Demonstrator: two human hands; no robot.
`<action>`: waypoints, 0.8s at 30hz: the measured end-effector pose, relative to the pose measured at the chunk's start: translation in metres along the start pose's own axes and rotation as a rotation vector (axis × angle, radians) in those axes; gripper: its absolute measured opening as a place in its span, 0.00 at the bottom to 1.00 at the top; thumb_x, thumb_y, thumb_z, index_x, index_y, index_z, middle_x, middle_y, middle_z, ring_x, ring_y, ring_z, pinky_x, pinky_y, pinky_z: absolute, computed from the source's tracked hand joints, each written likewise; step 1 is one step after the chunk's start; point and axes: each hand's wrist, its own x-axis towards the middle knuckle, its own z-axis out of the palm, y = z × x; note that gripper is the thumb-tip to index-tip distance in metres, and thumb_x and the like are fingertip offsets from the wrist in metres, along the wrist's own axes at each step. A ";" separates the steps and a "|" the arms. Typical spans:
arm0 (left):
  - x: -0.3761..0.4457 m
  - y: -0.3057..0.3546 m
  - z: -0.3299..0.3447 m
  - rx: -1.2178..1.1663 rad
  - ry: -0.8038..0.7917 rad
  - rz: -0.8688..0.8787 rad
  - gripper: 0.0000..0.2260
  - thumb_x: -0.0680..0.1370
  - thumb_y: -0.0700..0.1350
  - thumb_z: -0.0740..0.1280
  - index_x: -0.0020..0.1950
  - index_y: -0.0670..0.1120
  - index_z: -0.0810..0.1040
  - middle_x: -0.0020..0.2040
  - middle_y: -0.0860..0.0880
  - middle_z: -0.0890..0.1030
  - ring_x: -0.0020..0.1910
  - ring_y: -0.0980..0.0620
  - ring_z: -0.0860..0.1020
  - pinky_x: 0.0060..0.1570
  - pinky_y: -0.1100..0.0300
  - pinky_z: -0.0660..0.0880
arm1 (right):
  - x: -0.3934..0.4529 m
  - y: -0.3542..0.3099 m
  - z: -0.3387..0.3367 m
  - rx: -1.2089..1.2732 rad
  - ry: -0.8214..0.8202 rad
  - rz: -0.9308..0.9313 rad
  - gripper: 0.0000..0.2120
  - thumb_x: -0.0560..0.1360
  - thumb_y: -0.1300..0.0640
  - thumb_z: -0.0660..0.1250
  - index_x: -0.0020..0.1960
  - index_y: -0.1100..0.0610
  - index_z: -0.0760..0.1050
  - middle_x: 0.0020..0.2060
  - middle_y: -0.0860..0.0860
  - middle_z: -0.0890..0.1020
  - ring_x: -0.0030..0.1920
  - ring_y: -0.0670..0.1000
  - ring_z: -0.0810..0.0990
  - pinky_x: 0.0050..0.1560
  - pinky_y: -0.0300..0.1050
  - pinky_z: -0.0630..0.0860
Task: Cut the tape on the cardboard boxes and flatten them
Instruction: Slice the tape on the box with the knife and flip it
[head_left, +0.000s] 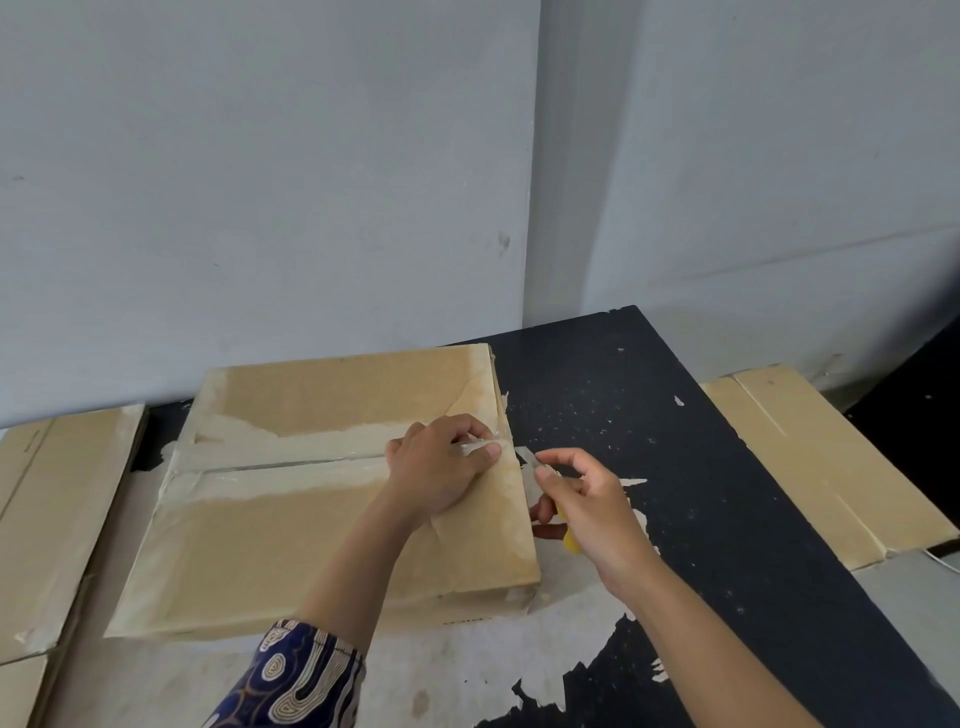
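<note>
A closed brown cardboard box lies on the table, with clear tape running along its middle seam. My left hand rests on the box top near its right edge and pinches a loose end of the clear tape between thumb and fingers. Just off that right edge, my right hand grips a yellow-handled cutter. The cutter's blade points toward the taped seam end, close to my left thumb.
The black table has a worn, peeling surface. Flattened cardboard lies at the left, and another flat cardboard piece at the right. A grey wall stands right behind the table.
</note>
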 end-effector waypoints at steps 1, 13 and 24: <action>0.000 0.000 0.000 0.001 0.003 0.002 0.03 0.77 0.55 0.64 0.48 0.57 0.74 0.48 0.58 0.76 0.59 0.51 0.69 0.56 0.57 0.54 | 0.002 -0.001 0.001 -0.006 0.004 -0.024 0.07 0.78 0.59 0.62 0.53 0.51 0.75 0.25 0.50 0.74 0.29 0.44 0.75 0.37 0.41 0.81; 0.000 -0.003 0.001 -0.016 0.009 0.007 0.02 0.77 0.54 0.65 0.46 0.58 0.74 0.45 0.58 0.76 0.58 0.51 0.70 0.54 0.57 0.55 | 0.006 0.000 0.003 0.000 0.026 -0.106 0.11 0.79 0.60 0.59 0.54 0.47 0.75 0.22 0.49 0.69 0.33 0.47 0.79 0.47 0.48 0.81; 0.001 -0.002 0.001 -0.056 -0.007 -0.023 0.06 0.76 0.54 0.66 0.40 0.60 0.72 0.45 0.57 0.76 0.58 0.51 0.70 0.53 0.58 0.53 | 0.003 0.003 -0.001 0.095 -0.018 -0.038 0.12 0.79 0.62 0.58 0.51 0.49 0.77 0.21 0.50 0.68 0.33 0.46 0.80 0.47 0.44 0.81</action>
